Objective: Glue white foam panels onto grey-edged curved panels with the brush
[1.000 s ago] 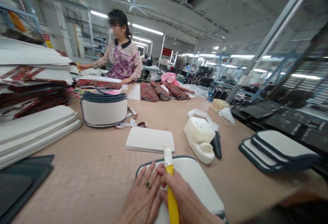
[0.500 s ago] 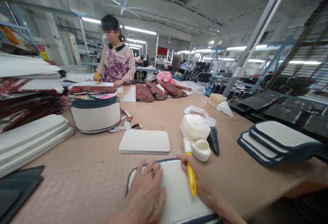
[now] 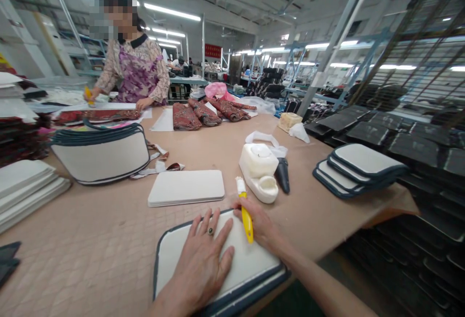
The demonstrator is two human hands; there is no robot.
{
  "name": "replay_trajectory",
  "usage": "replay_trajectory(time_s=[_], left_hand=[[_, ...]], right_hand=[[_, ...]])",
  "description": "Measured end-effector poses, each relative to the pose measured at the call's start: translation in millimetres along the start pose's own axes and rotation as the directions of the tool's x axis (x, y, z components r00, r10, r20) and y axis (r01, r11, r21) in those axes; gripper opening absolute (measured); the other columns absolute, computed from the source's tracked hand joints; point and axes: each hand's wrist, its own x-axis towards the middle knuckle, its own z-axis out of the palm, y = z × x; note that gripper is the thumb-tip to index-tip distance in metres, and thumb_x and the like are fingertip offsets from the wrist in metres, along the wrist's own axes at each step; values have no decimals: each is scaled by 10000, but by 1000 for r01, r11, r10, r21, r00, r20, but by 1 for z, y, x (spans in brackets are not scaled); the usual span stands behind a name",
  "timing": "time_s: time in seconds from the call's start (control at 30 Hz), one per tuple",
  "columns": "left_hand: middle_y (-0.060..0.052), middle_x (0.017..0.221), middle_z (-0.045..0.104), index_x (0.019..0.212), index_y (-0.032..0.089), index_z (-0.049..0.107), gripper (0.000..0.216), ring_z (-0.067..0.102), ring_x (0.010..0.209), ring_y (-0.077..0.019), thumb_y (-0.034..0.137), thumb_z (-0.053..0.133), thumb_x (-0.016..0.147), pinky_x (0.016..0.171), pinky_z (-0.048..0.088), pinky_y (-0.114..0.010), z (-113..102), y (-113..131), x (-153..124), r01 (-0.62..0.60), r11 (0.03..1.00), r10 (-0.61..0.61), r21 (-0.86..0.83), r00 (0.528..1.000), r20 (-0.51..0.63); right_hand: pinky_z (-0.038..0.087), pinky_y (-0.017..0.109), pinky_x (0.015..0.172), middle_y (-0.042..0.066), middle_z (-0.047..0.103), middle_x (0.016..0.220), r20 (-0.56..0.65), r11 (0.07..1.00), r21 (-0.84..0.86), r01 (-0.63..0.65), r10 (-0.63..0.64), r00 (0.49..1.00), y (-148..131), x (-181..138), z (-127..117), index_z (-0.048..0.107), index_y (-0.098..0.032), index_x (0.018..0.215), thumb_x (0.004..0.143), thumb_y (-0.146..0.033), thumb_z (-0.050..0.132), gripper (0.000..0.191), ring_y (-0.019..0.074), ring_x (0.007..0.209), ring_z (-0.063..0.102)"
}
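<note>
A white pad with a dark blue rim (image 3: pixel 170 259) lies at the near table edge. My left hand (image 3: pixel 203 261) rests flat on it, fingers spread, a ring on one finger. My right hand (image 3: pixel 259 225) grips a yellow-handled brush (image 3: pixel 245 213) at the pad's far right corner, its white tip pointing away from me. Just beyond the brush stands a white plastic glue jug (image 3: pixel 258 162) on its side, with a dark nozzle (image 3: pixel 283 179) beside it.
A plain white board stack (image 3: pixel 187 187) lies past the pad. Blue-rimmed pads are stacked at right (image 3: pixel 358 167) and at left (image 3: pixel 101 152). White boards (image 3: pixel 25 186) are piled far left. A person in a patterned top (image 3: pixel 136 72) works at the table's far end near red fabric pieces (image 3: pixel 203 113).
My right hand carried the brush from the middle of the pad to its far right corner. My left hand spread flat on the pad. The view dropped and shifted right.
</note>
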Motion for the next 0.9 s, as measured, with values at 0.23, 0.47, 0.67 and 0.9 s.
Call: replay_trajectory(time_s=[0.23,0.47,0.67,0.9], left_hand=[[-145,1392,373,1333,130,412,536,321,1287,-310,266,457,817,1039,265,-495,10,-1,0,-47,997,50,61,997,-50],[-157,1387,345,1327,79,419,586,323,1282,-323,434,396,861,1040,262,-515,5,-2,-4,15,997,-13,75,999,-33],[-160,1413,301,1342,115,407,594,303,1291,-334,463,423,860,1007,306,-511,32,-40,-40,215,971,-191,107,962,-197],[-129,1448,242,1381,134,334,572,224,1327,-313,384,417,873,1026,284,-516,42,-47,-51,329,944,-330,-42,921,-208]], right_hand=[[443,270,803,43,599,990,34,994,54,92,-93,995,-47,-14,13,574,-221,894,827,-85,444,200,159,932,556],[461,291,739,51,627,888,-24,999,47,11,-10,1000,-40,-13,9,572,-209,830,826,-129,445,150,182,819,589],[474,287,754,51,613,887,-148,997,71,-20,30,988,-5,-19,36,596,-245,923,853,-262,451,163,204,864,596],[512,276,687,46,651,848,-197,990,141,-29,57,979,17,-16,45,630,-250,932,831,-431,461,268,212,813,637]])
